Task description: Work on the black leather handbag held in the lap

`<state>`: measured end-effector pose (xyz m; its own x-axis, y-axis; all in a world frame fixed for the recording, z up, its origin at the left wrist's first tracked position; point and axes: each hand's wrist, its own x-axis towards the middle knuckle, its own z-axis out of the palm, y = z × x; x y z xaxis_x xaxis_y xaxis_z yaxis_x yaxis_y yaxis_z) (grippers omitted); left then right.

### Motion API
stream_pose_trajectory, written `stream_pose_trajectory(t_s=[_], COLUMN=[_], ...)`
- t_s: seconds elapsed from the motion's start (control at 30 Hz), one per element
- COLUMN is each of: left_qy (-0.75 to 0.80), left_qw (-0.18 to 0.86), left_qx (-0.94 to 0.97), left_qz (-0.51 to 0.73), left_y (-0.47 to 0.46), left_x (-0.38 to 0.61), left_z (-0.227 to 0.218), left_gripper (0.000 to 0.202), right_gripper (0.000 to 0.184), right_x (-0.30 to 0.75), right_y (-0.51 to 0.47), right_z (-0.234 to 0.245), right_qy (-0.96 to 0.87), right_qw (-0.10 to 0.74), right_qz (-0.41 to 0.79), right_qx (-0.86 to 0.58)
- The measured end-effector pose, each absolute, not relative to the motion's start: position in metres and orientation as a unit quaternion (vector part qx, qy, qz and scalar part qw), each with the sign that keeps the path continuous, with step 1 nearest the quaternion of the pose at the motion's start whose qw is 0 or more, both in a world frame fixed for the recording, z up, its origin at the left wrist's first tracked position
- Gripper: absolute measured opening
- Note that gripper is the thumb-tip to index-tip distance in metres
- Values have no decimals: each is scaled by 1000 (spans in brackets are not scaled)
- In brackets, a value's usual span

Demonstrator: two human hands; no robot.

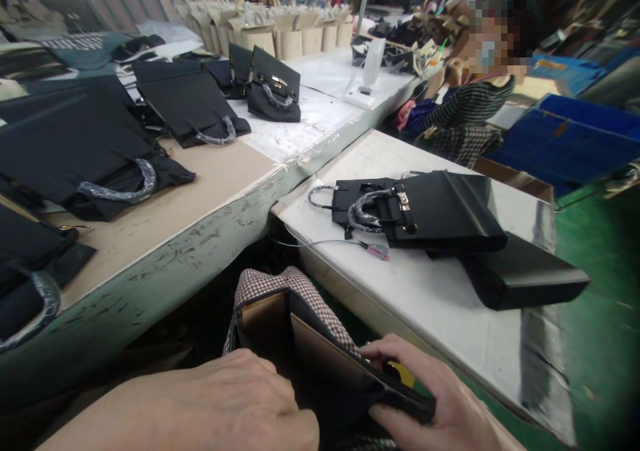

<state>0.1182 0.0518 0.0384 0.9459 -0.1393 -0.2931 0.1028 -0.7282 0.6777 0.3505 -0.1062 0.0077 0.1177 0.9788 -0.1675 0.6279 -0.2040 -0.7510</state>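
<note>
My left hand (225, 404) rests closed over the near edge of a black bag (320, 364) held low in my lap, its brown lining showing inside. My right hand (440, 404) grips the bag's right edge from below, fingers curled round it, with a small yellow thing (403, 373) showing by the fingers. A checked cloth (295, 291) lies under the bag. On the white side table (400, 297) lie two black handbags (430, 211) with wrapped handles, stacked on a flat black piece (525, 277).
A long workbench (200, 191) on the left carries several black handbags (275, 87) and beige bags at the far end. A seated person in a striped top (470, 104) is beyond the side table. Blue crates (570, 137) and green floor (600, 317) are on the right.
</note>
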Motion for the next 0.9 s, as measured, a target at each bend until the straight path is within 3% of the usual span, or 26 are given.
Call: stream_pose_trajectory(t_s=[0.17, 0.3, 0.4, 0.5, 0.9], left_qy=[7, 157, 227, 238, 274], left_qw=[400, 423, 410, 389, 319], left_qx=[896, 871, 865, 871, 896], left_qz=[-192, -194, -177, -181, -143], left_y=[49, 59, 66, 71, 73], left_x=[123, 133, 143, 153, 169], left_z=[42, 51, 50, 45, 36], left_gripper=[17, 29, 26, 8, 19], right_gripper=[40, 30, 25, 25, 25], right_x=[350, 358, 367, 374, 385], right_y=[-105, -94, -81, -75, -71], right_z=[6, 7, 9, 8, -10], right_qy=[-536, -507, -504, -504, -495], right_qw=[273, 275, 275, 276, 313], right_qz=[373, 415, 455, 473, 468], right_qx=[-707, -704, -680, -668, -661])
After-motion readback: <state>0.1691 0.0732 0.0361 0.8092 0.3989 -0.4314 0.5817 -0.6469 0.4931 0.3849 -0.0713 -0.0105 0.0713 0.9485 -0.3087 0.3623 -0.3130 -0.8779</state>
